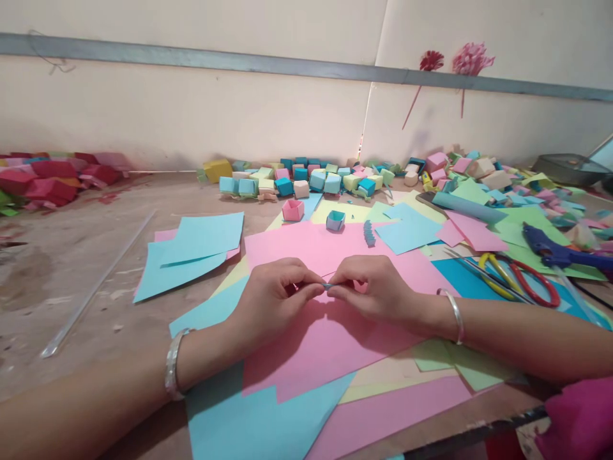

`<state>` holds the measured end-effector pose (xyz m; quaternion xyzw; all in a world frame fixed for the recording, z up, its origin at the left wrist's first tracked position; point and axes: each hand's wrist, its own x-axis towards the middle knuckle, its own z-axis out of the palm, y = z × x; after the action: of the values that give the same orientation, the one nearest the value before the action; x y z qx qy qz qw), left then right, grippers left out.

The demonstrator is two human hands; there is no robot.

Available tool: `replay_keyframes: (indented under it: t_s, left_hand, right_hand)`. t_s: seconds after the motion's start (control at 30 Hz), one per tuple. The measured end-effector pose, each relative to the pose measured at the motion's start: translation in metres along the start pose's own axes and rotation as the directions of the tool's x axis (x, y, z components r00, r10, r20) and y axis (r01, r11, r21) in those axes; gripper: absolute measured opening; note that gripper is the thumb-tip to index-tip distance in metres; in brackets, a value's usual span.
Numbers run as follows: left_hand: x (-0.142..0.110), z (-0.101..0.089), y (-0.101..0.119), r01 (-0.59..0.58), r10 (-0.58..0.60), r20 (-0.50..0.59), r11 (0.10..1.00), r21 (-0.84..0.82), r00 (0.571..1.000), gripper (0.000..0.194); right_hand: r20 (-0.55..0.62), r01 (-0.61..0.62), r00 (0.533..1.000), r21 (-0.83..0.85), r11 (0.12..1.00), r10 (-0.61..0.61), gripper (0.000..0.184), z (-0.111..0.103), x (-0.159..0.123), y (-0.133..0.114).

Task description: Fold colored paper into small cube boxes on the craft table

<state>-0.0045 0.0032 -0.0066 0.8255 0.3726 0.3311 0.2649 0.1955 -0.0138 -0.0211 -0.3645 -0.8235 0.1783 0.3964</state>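
Note:
My left hand (pixel 282 291) and my right hand (pixel 368 287) meet fingertip to fingertip above the pink paper sheets (pixel 316 351). Pinched between both thumbs and forefingers is a small blue-grey paper piece (pixel 327 286), mostly hidden by the fingers. Just beyond the hands sit a little open blue paper box (pixel 336 221) and a pink paper box (pixel 293 210). A short stack of folded blue-grey paper bits (pixel 369 234) lies to the right of the blue box.
Light-blue sheets (pixel 196 255) lie on the left near a clear glue stick (pixel 96 287). Scissors (pixel 507 278) and a blue glue gun (pixel 565 252) are on the right. Small paper boxes (pixel 297 182) line the wall, with red ones (pixel 52 179) at far left.

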Motion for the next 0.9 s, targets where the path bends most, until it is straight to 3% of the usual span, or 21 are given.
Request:
replay_keyframes:
  t_s: [0.23,0.67,0.9]
  left_hand:
    - [-0.002,0.002,0.002,-0.016,0.017,0.032,1.000,-0.015,0.999,0.012]
    - [0.000,0.005,-0.009,0.088,-0.092,-0.035,0.992,-0.093,0.995,0.017]
    - [0.001,0.004,-0.009,0.079,-0.081,-0.026,0.995,-0.056,0.996,0.005]
  right_hand:
    - [0.016,0.021,1.000,0.020,1.000,-0.021,0.018,0.000,0.000,0.002]
    - [-0.041,0.022,0.999,-0.048,0.999,-0.024,0.007,0.000,0.004,0.010]
    - [-0.057,0.011,0.998,-0.047,0.999,-0.014,0.015,0.000,0.003,0.008]
